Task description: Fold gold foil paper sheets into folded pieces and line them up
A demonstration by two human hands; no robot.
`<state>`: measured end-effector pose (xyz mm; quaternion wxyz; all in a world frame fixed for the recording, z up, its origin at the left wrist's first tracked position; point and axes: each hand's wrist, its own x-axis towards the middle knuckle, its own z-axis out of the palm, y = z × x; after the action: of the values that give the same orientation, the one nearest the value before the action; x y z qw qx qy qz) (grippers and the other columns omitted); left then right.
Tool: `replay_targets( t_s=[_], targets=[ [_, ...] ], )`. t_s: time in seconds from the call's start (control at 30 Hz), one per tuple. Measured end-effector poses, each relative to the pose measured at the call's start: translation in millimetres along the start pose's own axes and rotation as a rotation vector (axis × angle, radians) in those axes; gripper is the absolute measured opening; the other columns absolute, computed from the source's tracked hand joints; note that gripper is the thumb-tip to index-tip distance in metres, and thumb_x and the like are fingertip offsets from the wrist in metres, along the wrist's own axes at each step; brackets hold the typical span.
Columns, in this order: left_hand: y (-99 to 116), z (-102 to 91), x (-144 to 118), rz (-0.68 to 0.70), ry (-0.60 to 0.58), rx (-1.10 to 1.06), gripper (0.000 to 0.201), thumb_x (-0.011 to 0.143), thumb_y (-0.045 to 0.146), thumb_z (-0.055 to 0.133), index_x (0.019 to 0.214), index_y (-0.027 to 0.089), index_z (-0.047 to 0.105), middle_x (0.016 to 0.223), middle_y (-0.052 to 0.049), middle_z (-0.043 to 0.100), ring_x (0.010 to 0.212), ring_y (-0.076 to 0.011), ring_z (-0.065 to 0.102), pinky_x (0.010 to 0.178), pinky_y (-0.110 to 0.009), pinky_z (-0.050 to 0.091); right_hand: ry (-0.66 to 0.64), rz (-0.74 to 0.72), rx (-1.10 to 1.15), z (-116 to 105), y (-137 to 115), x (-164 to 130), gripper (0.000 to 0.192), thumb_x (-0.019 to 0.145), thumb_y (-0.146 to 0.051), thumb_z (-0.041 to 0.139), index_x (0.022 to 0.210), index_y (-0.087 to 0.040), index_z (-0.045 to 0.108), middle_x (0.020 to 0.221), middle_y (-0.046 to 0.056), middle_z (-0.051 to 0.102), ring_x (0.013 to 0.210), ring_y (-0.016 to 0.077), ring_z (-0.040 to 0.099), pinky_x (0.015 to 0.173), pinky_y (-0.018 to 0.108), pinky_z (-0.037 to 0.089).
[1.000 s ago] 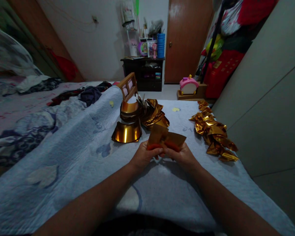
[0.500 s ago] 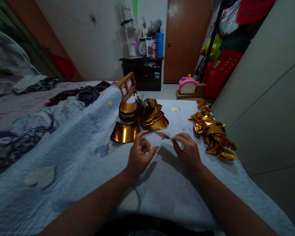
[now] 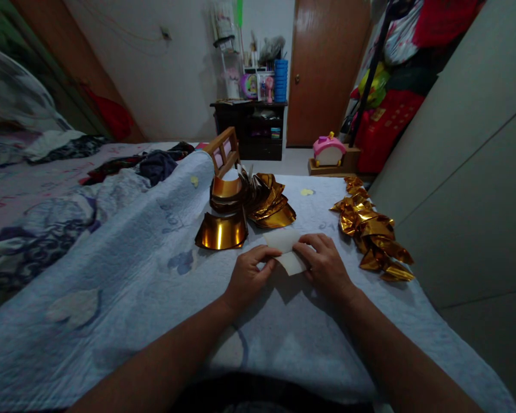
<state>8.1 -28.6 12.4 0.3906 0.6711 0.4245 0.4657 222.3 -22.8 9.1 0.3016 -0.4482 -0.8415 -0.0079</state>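
Note:
A small sheet of paper point(image 3: 289, 250), white side up, lies flat on the light blue quilt point(image 3: 163, 287) in front of me. My left hand point(image 3: 248, 275) pinches its near left corner. My right hand point(image 3: 324, 266) presses on its right edge with the fingers laid over it. Just beyond the sheet sits a stack of curled gold foil sheets point(image 3: 245, 206). To the right a row of folded gold foil pieces point(image 3: 372, 229) runs along the quilt's edge.
A small wooden frame point(image 3: 222, 152) stands behind the foil stack. A grey wardrobe point(image 3: 468, 172) lines the right side. Rumpled clothes and bedding point(image 3: 69, 166) cover the left. A dark cabinet point(image 3: 250, 129), a pink toy point(image 3: 329, 150) and a brown door point(image 3: 327, 69) are at the back.
One second ago both hands held a gold sheet up. Half a second ago it was out of my hands, fingers apart. Now both hands hold a sheet flat on the quilt, white side up.

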Motion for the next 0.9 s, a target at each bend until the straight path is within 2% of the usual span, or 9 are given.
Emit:
replay_targets(
  t_s=[0.07, 0.13, 0.23, 0.3, 0.47, 0.57, 0.7, 0.83, 0.9],
  targets=[
    [-1, 0.1, 1, -0.092, 0.009, -0.112, 0.014, 0.084, 0.022, 0.066, 0.094, 0.02, 0.076, 0.096, -0.006, 0.074, 0.091, -0.0208, 0.067, 0.082, -0.031, 0.051, 0.004, 0.034, 0.133, -1, 7, -1, 0.058, 0.07, -0.008, 0.063, 0.127, -0.02, 0.056, 0.125, 0.015, 0.055, 0.114, 0.032, 0.049, 0.097, 0.047, 0.043],
    [-2, 0.6, 3, -0.181, 0.016, -0.225, 0.014, 0.081, 0.027, 0.072, 0.091, 0.019, 0.076, 0.09, -0.005, 0.073, 0.086, -0.0193, 0.067, 0.078, -0.029, 0.051, 0.036, 0.059, 0.287, -1, 14, -1, 0.067, 0.069, -0.01, 0.064, 0.133, -0.022, 0.048, 0.13, 0.015, 0.05, 0.117, 0.0315, 0.05, 0.096, 0.047, 0.046],
    [-4, 0.9, 7, -0.286, 0.025, -0.366, 0.017, 0.075, 0.029, 0.077, 0.087, 0.018, 0.075, 0.079, -0.003, 0.07, 0.075, -0.0156, 0.064, 0.072, -0.026, 0.05, 0.053, 0.088, 0.473, -2, 19, 0, 0.053, 0.074, -0.012, 0.061, 0.124, -0.025, 0.05, 0.125, 0.012, 0.052, 0.113, 0.0273, 0.054, 0.089, 0.042, 0.05],
    [-4, 0.3, 10, -0.337, 0.008, -0.412, 0.016, 0.072, 0.027, 0.079, 0.083, 0.017, 0.074, 0.074, -0.002, 0.069, 0.07, -0.0137, 0.062, 0.068, -0.024, 0.048, 0.028, 0.097, 0.548, -4, 19, 1, 0.041, 0.076, -0.011, 0.06, 0.115, -0.025, 0.054, 0.126, 0.011, 0.052, 0.118, 0.0264, 0.053, 0.092, 0.041, 0.049],
    [-8, -3.1, 12, -0.426, -0.132, -0.316, 0.012, 0.067, 0.02, 0.075, 0.078, 0.015, 0.073, 0.075, -0.003, 0.07, 0.066, -0.0128, 0.059, 0.061, -0.023, 0.043, -0.221, 0.105, 0.63, -11, 21, 1, 0.03, 0.073, -0.007, 0.06, 0.098, -0.022, 0.065, 0.127, 0.01, 0.054, 0.12, 0.0243, 0.055, 0.097, 0.041, 0.047],
    [-11, -5.3, 11, -0.377, -0.208, -0.209, 0.011, 0.07, 0.019, 0.069, 0.079, 0.015, 0.073, 0.075, -0.003, 0.07, 0.068, -0.0141, 0.061, 0.063, -0.023, 0.044, -0.36, 0.075, 0.531, -13, 24, 0, 0.027, 0.074, -0.007, 0.064, 0.096, -0.023, 0.07, 0.12, 0.008, 0.06, 0.115, 0.0249, 0.057, 0.101, 0.045, 0.044],
    [-11, -9.0, 9, -0.249, -0.297, -0.006, 0.014, 0.075, 0.017, 0.06, 0.081, 0.016, 0.073, 0.075, -0.002, 0.069, 0.069, -0.0152, 0.061, 0.063, -0.024, 0.043, -0.43, 0.066, 0.369, -14, 22, -1, 0.028, 0.077, -0.008, 0.07, 0.099, -0.025, 0.074, 0.12, 0.008, 0.062, 0.116, 0.0283, 0.055, 0.101, 0.051, 0.041],
    [-9, -12.8, 5, -0.074, -0.346, 0.3, 0.021, 0.071, 0.009, 0.06, 0.08, 0.021, 0.074, 0.064, 0.001, 0.064, 0.06, -0.0148, 0.055, 0.059, -0.024, 0.038, -0.492, 0.08, 0.304, -16, 15, -1, 0.024, 0.079, -0.012, 0.073, 0.099, -0.026, 0.076, 0.122, 0.008, 0.062, 0.116, 0.0286, 0.053, 0.1, 0.05, 0.041],
    [-9, -14.5, 3, -0.05, -0.369, 0.473, 0.025, 0.069, 0.008, 0.063, 0.085, 0.024, 0.075, 0.059, 0.002, 0.06, 0.057, -0.015, 0.052, 0.06, -0.025, 0.037, -0.529, 0.1, 0.277, -18, 13, 0, 0.025, 0.078, -0.012, 0.075, 0.099, -0.027, 0.077, 0.124, 0.007, 0.062, 0.117, 0.0291, 0.051, 0.1, 0.049, 0.04]
  ],
)
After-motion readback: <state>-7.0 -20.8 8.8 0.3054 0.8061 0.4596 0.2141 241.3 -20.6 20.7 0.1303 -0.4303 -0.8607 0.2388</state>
